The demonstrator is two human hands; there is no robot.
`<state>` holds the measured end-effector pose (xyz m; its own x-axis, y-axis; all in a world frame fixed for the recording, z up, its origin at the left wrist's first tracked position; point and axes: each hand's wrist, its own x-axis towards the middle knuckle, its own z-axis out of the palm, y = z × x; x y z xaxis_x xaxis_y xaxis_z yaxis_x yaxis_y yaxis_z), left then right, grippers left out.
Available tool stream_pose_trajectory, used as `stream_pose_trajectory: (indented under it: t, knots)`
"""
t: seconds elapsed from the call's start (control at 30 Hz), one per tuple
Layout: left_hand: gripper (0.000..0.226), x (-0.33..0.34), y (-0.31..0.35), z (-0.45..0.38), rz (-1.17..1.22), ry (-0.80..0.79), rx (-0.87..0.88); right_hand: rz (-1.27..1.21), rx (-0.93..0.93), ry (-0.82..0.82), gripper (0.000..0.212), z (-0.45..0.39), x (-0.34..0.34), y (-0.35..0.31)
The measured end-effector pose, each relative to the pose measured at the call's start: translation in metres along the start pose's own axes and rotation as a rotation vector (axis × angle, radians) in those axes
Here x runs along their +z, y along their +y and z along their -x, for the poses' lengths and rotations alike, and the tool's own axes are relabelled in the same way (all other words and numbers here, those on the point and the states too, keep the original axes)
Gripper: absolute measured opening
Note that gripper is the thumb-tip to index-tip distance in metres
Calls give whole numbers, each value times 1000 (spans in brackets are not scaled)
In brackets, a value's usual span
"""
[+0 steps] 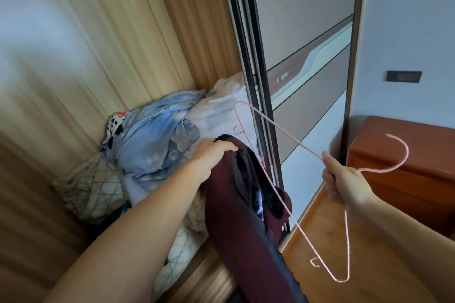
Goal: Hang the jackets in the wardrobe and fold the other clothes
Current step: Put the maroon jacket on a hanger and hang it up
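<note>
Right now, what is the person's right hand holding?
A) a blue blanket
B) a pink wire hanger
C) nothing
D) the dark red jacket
B: the right hand grips the pink hanger near its hook, while the left hand holds up the dark red jacket.

Beige curtains (103,32) are hanging along the left wall, a wooden cabinet (403,162) is standing at the right, and a dark switch plate (403,76) is sitting on the white wall above it.
</note>
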<state>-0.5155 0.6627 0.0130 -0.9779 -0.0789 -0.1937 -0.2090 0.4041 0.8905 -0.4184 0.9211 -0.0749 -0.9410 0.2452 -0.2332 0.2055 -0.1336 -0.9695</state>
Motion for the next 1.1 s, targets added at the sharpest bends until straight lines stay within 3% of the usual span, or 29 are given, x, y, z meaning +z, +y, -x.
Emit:
stream_pose_trajectory:
  t: [0.23,0.4,0.67,0.8,0.93,1.1]
  knots:
    - [6,-32,31,-4,-48,10,72,64,24,-18,59,9,-10,17]
    - [52,-47,57,3,-58,-20,195,337,-114,36,62,20,-16,19]
    - [36,0,101,44,-476,-280,583,530,-414,48,70,31,15,-21]
    - [27,23,100,56,-635,-335,706,384,-391,100,66,30,17,-38]
    - [35,35,81,51,-966,-121,912,249,-325,140,57,27,5,-41]
    - [45,50,73,47,-932,-223,923,156,-268,167,58,26,-1,-42]
